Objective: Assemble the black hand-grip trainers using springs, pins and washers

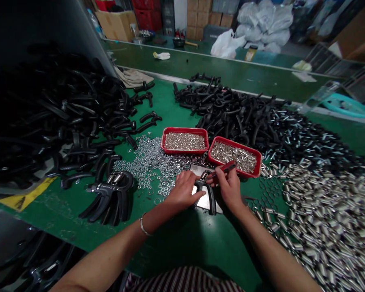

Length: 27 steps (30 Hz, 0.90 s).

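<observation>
On a small metal plate [204, 201] lies a black hand grip exerciser [212, 200], its two handles pointing toward me and its coil end away. My left hand [184, 188] is closed around its left handle, thumb stretched across it. In my right hand [229, 188] is a pair of red-handled pliers [229, 166], gripped with the tip at the coil end of the exerciser. The tip itself is too small to make out clearly. Just beyond my hands stand a red tray of tiny metal parts [185, 130] and a red tray of small pins [259, 162].
Loose nuts and washers [152, 162] spread left of the plate. Several assembled grip exercisers [112, 196] stand together at left, near a heap of black handles [79, 105]. More black handles [228, 105], bolts [310, 138] and metal springs [328, 215] are piled at right.
</observation>
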Each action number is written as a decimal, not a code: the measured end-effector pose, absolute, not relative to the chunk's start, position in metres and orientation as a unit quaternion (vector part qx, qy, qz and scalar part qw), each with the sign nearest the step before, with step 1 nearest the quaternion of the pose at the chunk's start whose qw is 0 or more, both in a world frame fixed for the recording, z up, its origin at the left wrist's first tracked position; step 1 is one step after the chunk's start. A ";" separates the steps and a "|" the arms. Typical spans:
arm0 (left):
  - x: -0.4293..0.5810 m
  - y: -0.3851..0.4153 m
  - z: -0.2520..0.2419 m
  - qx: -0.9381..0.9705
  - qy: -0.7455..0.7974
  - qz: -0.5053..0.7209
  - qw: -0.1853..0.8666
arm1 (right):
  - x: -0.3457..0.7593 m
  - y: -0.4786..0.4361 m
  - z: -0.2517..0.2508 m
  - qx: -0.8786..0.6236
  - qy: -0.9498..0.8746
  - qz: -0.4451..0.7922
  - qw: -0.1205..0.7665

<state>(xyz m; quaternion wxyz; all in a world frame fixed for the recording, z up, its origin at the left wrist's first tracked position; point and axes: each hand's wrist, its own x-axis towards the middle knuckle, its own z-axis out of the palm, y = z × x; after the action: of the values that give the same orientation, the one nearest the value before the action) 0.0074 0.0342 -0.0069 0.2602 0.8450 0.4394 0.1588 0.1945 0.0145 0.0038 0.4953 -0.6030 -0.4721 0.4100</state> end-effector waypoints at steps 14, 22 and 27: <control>0.006 0.033 0.000 0.841 0.448 0.143 0.266 | 0.189 0.034 0.034 -0.588 -0.601 0.418 0.343; 0.006 0.036 0.002 0.837 0.446 0.144 0.283 | 0.217 0.027 0.023 -0.480 -0.440 0.549 0.524; 0.006 0.040 0.000 0.840 0.435 0.140 0.291 | 0.221 0.008 0.001 -0.528 -0.472 0.496 0.502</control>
<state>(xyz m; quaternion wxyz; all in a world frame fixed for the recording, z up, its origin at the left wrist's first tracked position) 0.0060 0.0403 -0.0002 0.2913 0.8403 0.4351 0.1404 0.2211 0.0076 0.0010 0.5025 -0.5282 -0.4721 0.4956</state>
